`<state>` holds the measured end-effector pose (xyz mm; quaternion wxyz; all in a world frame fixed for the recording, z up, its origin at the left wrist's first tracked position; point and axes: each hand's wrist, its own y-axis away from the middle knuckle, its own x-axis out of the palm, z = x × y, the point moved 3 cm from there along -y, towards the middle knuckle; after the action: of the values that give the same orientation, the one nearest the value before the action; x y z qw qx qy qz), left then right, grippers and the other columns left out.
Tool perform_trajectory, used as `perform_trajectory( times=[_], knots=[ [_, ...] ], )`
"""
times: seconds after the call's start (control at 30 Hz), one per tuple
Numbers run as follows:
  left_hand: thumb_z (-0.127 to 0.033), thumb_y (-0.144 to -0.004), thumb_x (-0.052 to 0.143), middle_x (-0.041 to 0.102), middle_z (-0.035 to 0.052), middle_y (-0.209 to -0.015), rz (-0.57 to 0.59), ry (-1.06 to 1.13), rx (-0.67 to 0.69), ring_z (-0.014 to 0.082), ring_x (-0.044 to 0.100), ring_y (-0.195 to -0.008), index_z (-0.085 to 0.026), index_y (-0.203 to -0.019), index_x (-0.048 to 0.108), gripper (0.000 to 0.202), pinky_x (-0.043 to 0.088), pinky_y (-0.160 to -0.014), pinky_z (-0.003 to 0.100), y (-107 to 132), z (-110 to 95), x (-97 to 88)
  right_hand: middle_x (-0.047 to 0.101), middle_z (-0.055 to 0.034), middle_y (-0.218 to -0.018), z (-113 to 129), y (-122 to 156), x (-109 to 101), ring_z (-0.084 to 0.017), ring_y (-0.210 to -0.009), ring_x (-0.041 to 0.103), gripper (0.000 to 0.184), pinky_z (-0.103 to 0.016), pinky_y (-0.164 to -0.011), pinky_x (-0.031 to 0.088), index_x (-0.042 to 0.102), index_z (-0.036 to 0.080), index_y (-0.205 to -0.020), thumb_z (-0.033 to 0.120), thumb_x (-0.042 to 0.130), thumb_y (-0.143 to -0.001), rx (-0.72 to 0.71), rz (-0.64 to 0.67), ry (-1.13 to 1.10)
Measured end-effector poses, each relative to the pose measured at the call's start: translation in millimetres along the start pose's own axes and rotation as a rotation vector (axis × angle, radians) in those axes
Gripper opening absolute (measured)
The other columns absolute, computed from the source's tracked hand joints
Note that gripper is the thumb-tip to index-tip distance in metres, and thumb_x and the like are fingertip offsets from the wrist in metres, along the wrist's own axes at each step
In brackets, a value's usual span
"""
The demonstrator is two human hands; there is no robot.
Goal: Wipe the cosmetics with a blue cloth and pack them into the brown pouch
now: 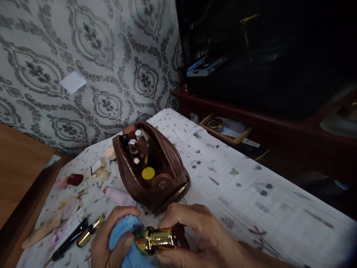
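Note:
My left hand (108,240) is closed round a fluffy blue cloth (122,227), which presses against one end of a shiny gold cosmetic container (160,239). My right hand (192,234) grips the container's other end, where a dark reddish part shows between the fingers. Just beyond both hands stands an unzipped brown toiletry bag (174,158). Inside it are a small silver-capped bottle (133,146), a white-capped item (138,133) and a round yellow lid (148,173). A pale pink tube (118,196) lies against the bag's left side.
Left of the bag, the patterned cloth (217,197) carries a dark red item (74,179), a gold compact (98,166), a black tube (69,238), a gold-and-black tube (89,231) and several other cosmetics. Behind on the right, a small drawer (241,136) stands pulled out beneath dark furniture.

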<state>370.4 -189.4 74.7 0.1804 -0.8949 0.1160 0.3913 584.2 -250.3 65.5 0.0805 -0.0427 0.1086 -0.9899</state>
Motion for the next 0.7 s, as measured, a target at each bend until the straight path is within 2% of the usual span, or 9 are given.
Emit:
perform_trajectory(
  times=[0.17, 0.3, 0.4, 0.53, 0.7],
  knots=[
    [-0.072, -0.082, 0.052, 0.057, -0.0001, -0.063, -0.039, 0.213, -0.106, 0.0162, 0.050, -0.053, -0.022, -0.084, 0.066, 0.052, 0.042, -0.048, 0.027, -9, -9, 5.2, 0.065, 0.0019, -0.075, 8, 4, 1, -0.013, -0.066, 0.059, 0.013, -0.021, -0.060, 0.049, 0.062, 0.024, -0.079, 0.027, 0.074, -0.083, -0.016, -0.038, 0.084],
    [-0.071, -0.077, 0.061, 0.050, -0.0024, -0.056, -0.107, 0.370, -0.184, 0.0124, 0.042, -0.048, -0.020, -0.081, 0.063, 0.051, 0.035, -0.044, 0.024, -7, -11, 10.2, 0.068, -0.0002, -0.084, 14, 11, 4, -0.014, -0.075, 0.064, 0.008, -0.022, -0.068, 0.052, 0.066, 0.023, -0.083, 0.028, 0.073, -0.084, 0.021, -0.066, 0.161],
    [-0.066, -0.076, 0.065, 0.051, -0.0027, -0.055, -0.155, 0.408, -0.163, 0.0113, 0.042, -0.048, -0.019, -0.080, 0.064, 0.048, 0.034, -0.044, 0.022, -5, -15, 10.3, 0.066, 0.0012, -0.078, 14, 12, 8, -0.013, -0.070, 0.061, 0.008, -0.021, -0.064, 0.051, 0.065, 0.022, -0.086, 0.026, 0.071, -0.082, 0.032, -0.099, 0.154],
    [-0.060, -0.081, 0.064, 0.056, -0.0009, -0.061, -0.173, 0.392, -0.093, 0.0131, 0.049, -0.051, -0.019, -0.081, 0.064, 0.042, 0.037, -0.045, 0.023, -7, -18, 7.3, 0.062, 0.0034, -0.069, 10, 10, 13, -0.012, -0.064, 0.056, 0.011, -0.021, -0.061, 0.048, 0.062, 0.021, -0.077, 0.022, 0.072, -0.077, 0.021, -0.093, 0.136],
    [-0.054, -0.087, 0.059, 0.062, 0.0007, -0.066, -0.175, 0.333, 0.006, 0.0156, 0.057, -0.056, -0.020, -0.081, 0.063, 0.035, 0.045, -0.047, 0.024, -10, -13, 5.4, 0.062, 0.0037, -0.069, 7, 8, 14, -0.010, -0.062, 0.055, 0.011, -0.020, -0.059, 0.045, 0.062, 0.019, -0.079, 0.020, 0.073, -0.078, -0.066, -0.086, 0.106]
  ],
)
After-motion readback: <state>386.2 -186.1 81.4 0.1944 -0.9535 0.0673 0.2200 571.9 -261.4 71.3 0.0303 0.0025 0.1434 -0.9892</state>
